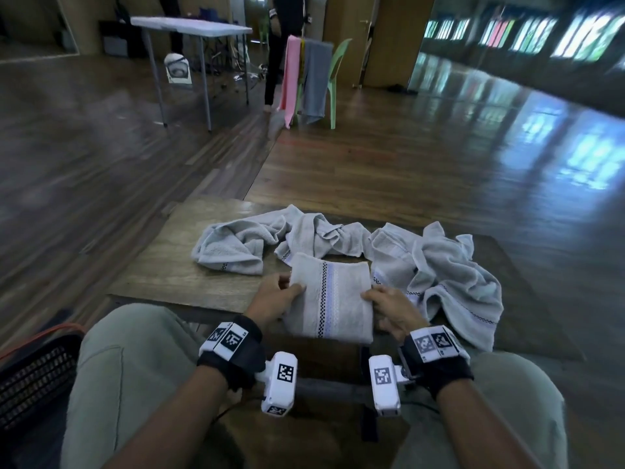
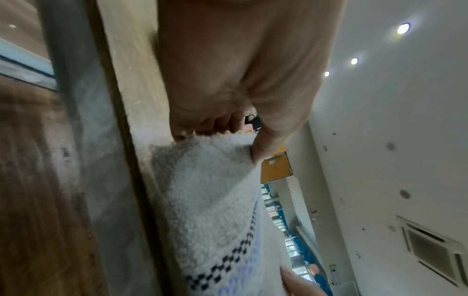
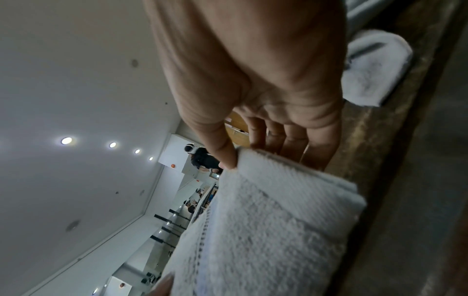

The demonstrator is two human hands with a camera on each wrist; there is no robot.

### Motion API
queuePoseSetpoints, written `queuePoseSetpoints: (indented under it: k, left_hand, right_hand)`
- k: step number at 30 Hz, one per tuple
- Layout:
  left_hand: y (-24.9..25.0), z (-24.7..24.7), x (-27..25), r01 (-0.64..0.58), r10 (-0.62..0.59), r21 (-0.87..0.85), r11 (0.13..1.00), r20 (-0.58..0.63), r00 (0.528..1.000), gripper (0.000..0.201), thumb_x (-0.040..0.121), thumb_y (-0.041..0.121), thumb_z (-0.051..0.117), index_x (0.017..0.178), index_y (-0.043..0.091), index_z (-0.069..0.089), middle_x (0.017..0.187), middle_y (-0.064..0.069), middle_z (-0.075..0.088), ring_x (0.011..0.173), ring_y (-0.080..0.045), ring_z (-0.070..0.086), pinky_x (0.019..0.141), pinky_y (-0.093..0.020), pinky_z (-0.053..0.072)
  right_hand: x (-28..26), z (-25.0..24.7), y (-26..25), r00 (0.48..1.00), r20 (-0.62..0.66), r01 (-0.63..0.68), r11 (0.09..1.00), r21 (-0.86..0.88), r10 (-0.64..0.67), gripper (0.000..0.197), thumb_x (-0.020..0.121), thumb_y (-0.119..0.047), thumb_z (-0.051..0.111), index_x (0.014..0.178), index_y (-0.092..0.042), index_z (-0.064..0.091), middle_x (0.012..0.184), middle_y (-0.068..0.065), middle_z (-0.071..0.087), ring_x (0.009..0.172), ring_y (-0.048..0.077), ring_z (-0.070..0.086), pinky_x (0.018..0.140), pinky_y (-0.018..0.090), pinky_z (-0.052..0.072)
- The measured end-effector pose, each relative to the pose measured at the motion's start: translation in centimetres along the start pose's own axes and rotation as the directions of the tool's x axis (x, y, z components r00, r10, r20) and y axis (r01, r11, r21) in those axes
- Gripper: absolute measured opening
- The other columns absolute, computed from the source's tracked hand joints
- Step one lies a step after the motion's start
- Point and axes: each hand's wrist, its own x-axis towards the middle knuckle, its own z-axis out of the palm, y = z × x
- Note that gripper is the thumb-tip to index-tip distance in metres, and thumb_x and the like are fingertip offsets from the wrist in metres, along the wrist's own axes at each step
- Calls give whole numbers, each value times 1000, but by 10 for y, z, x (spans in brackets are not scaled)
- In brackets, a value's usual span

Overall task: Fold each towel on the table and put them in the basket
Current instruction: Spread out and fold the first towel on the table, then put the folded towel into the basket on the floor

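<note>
A folded grey towel (image 1: 333, 299) with a checkered and lilac stripe lies at the near edge of the small wooden table (image 1: 169, 272), partly past that edge. My left hand (image 1: 275, 296) pinches its left side, thumb on top, fingers underneath (image 2: 202, 128). My right hand (image 1: 389, 308) pinches its right side the same way, thumb (image 3: 222, 158) on the cloth (image 3: 266, 220). The towel (image 2: 210, 190) fills the lower left wrist view. Two crumpled grey towels lie behind: one at back left (image 1: 243, 243), one at right (image 1: 449, 275). A dark mesh basket (image 1: 33, 377) stands on the floor by my left knee.
My knees (image 1: 135, 367) sit against the table's near edge. Beyond it lie open wooden floor, a white folding table (image 1: 189, 28), a green chair (image 1: 334, 69) draped with pink and grey towels, and a standing person (image 1: 280, 45).
</note>
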Motion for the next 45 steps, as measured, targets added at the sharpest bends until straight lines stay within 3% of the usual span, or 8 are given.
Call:
queuePoseSetpoints:
  k: [7, 14, 20, 25, 29, 34, 37, 45]
  left_hand:
    - [60, -11, -35, -242, 242, -63, 968, -12, 970, 17, 90, 19, 60, 105, 12, 58, 94, 4, 63, 81, -8, 59, 55, -13, 43]
    - [107, -31, -52, -364, 355, -92, 927, -102, 929, 33, 88, 23, 63, 116, 7, 56, 110, -5, 65, 98, -18, 61, 70, -23, 45]
    - [121, -55, -78, -401, 372, -111, 909, -211, 904, 24, 89, 17, 63, 109, 6, 59, 108, -7, 66, 95, -18, 61, 83, -32, 49]
    - [120, -82, -96, -403, 362, -67, 913, -326, 873, 27, 89, 18, 63, 113, 7, 59, 107, -4, 65, 93, -14, 60, 76, -25, 48]
    - [110, -115, -113, -396, 340, -41, 917, -438, 832, 34, 86, 20, 66, 117, 6, 59, 109, -4, 66, 96, -17, 62, 76, -26, 48]
    - [82, -162, -143, -389, 274, -86, 917, -574, 772, 37, 82, 20, 70, 114, 5, 59, 108, -10, 68, 98, -25, 65, 86, -42, 53]
    - [62, -190, -170, -368, 228, -68, 928, -676, 701, 30, 87, 12, 64, 114, 2, 57, 106, -8, 66, 91, -20, 63, 74, -30, 52]
    - [2, -269, -241, -295, 66, -109, 949, -848, 526, 31, 89, 9, 61, 118, -1, 56, 113, -14, 65, 91, -23, 62, 72, -29, 53]
  right_hand:
    - [-56, -10, -59, 971, -17, 236, 971, -43, -237, 26, 91, -17, 53, 114, -5, 56, 112, 11, 62, 100, 25, 59, 74, 35, 51]
    - [-90, -9, -106, 908, -6, 418, 908, -33, -418, 22, 92, -17, 53, 109, -5, 58, 100, 8, 63, 88, 21, 60, 73, 35, 52]
    - [-100, 6, -132, 860, 98, 509, 857, -82, -501, 17, 92, -18, 52, 105, -8, 59, 92, 6, 63, 79, 18, 59, 66, 32, 49]
    - [-100, 37, -142, 829, 190, 549, 830, -99, -525, 7, 91, -20, 54, 88, -18, 61, 94, 9, 65, 82, 22, 59, 71, 36, 47]
    - [-97, 75, -144, 801, 295, 560, 826, -59, -522, 11, 90, -18, 54, 95, -12, 62, 96, 8, 64, 83, 20, 58, 64, 31, 48]
    - [-101, 139, -141, 737, 450, 562, 827, 7, -505, 18, 91, -15, 53, 106, -7, 58, 88, 3, 61, 73, 14, 57, 54, 25, 45]
    - [-105, 185, -138, 681, 563, 560, 828, 10, -468, 21, 91, -14, 53, 110, -7, 58, 95, 5, 63, 79, 15, 59, 62, 29, 49]
    - [-140, 311, -119, 518, 777, 567, 823, 1, -358, 23, 90, -13, 56, 112, -5, 57, 105, 11, 64, 85, 21, 61, 71, 39, 49]
